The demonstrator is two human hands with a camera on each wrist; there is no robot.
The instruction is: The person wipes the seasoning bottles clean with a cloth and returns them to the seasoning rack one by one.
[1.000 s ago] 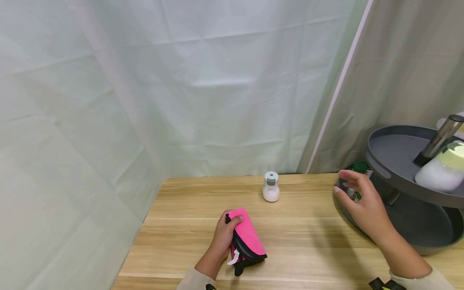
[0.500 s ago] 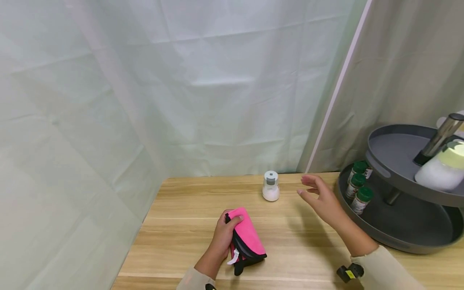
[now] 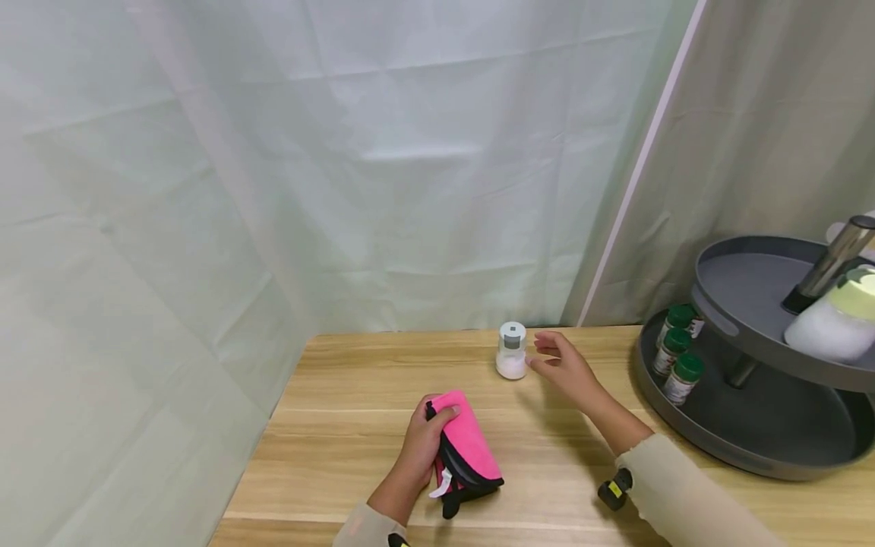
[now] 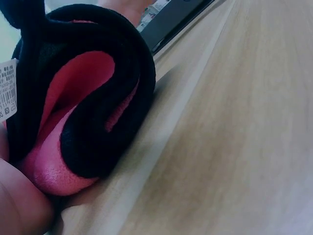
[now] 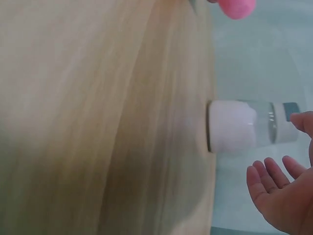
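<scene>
My left hand [image 3: 422, 441] grips a folded pink cloth [image 3: 468, 437] with black edging and a white tag, held just over the table or resting on it; I cannot tell which. In the left wrist view the cloth [image 4: 78, 93] shows its rolled end and black trim. A small clear jar [image 3: 512, 353] with a white lid and white contents stands upright near the table's back edge. Just right of it is my right hand [image 3: 563, 372], fingers parted and holding nothing. The right wrist view has this hand [image 5: 286, 196] beside the jar [image 5: 232, 126], with a gap at the fingers.
A grey two-tier round tray [image 3: 752, 448] stands at the right, with several green-capped spice jars [image 3: 683, 376] on its lower tier. On the upper tier sits a white container with a yellow-green lid [image 3: 857, 295], next to a metal post [image 3: 830, 262]. A pale curtain [image 3: 437, 167] hangs behind the wooden table [image 3: 328, 456].
My right hand has moved left from beside the grey tray to the clear jar, uncovering the spice jars. The left hand and the pink cloth have stayed in place.
</scene>
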